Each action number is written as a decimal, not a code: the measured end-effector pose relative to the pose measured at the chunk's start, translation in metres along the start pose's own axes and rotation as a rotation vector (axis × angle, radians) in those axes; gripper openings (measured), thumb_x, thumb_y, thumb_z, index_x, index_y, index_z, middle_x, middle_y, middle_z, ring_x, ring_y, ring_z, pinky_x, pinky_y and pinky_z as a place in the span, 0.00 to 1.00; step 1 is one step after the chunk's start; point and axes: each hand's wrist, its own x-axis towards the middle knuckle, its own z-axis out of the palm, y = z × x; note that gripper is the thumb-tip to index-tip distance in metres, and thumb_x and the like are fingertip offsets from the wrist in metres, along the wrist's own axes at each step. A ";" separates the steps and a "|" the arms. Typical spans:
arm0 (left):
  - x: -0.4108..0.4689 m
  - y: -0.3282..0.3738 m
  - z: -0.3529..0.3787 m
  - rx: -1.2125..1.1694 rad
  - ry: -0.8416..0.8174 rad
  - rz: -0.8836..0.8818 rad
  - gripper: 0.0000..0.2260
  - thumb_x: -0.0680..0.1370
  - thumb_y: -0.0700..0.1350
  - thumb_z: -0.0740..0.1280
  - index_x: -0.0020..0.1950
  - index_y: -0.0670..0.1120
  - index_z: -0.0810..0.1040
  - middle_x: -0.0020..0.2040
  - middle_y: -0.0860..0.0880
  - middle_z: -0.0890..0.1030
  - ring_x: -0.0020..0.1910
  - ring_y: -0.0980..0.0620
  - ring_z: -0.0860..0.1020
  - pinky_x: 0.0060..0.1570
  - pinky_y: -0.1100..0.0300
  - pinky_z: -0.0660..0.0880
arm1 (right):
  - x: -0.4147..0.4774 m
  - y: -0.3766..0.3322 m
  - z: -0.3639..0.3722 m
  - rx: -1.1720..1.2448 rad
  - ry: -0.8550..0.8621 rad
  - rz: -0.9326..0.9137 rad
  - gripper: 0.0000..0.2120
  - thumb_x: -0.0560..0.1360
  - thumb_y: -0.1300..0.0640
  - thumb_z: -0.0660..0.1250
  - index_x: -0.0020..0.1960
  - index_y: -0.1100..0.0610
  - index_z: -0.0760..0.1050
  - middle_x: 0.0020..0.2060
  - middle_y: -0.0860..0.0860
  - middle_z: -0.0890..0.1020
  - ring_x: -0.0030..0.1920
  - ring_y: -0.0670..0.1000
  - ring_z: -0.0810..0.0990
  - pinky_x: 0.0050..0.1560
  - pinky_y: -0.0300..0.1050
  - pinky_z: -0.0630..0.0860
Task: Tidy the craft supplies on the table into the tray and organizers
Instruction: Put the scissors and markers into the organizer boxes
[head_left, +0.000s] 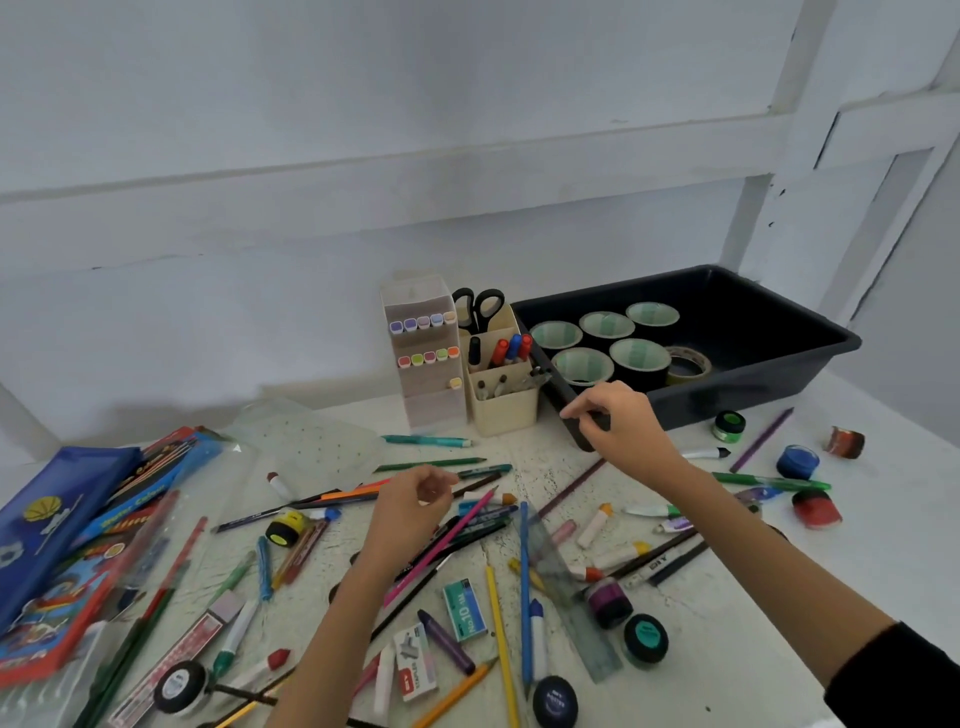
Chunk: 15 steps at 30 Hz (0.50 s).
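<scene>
A dark tray (753, 395) at the back right holds several black tape rolls (582, 364). My right hand (623, 423) is at the tray's front left corner, finger and thumb pinching the rim. My left hand (413, 501) hovers over a heap of pencils and pens with its fingers curled in; what they hold, if anything, is hidden. A pink pencil (467, 525) runs under it. A cream organizer (506, 410) with markers and scissors (478, 306) stands left of the tray, beside a clear marker holder (431, 384).
Loose pencils, crayons, a ruler (571, 597), a staples box (464, 610) and small pots cover the table. A blue pencil case (52, 514) and colour sets lie at the left. A green pot (729, 426) and a blue pot (797, 461) sit before the tray.
</scene>
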 end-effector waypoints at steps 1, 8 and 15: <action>-0.004 -0.002 0.004 0.030 -0.015 0.002 0.08 0.75 0.36 0.67 0.49 0.48 0.80 0.44 0.53 0.80 0.43 0.61 0.77 0.42 0.75 0.72 | -0.006 0.002 -0.001 0.000 0.000 0.019 0.11 0.73 0.69 0.63 0.45 0.57 0.81 0.40 0.48 0.79 0.48 0.47 0.73 0.49 0.38 0.71; -0.022 -0.010 0.020 0.292 -0.077 0.032 0.11 0.73 0.42 0.71 0.55 0.47 0.79 0.51 0.51 0.78 0.48 0.55 0.76 0.50 0.64 0.72 | -0.035 0.010 -0.005 -0.045 0.005 0.038 0.12 0.72 0.70 0.63 0.47 0.58 0.81 0.42 0.49 0.80 0.47 0.46 0.73 0.46 0.26 0.66; -0.030 -0.014 0.019 0.335 0.007 0.037 0.07 0.74 0.39 0.70 0.50 0.48 0.78 0.47 0.50 0.77 0.44 0.55 0.75 0.46 0.59 0.76 | -0.078 0.007 0.003 -0.026 -0.362 0.147 0.05 0.75 0.60 0.66 0.48 0.52 0.79 0.42 0.45 0.80 0.42 0.43 0.77 0.42 0.33 0.72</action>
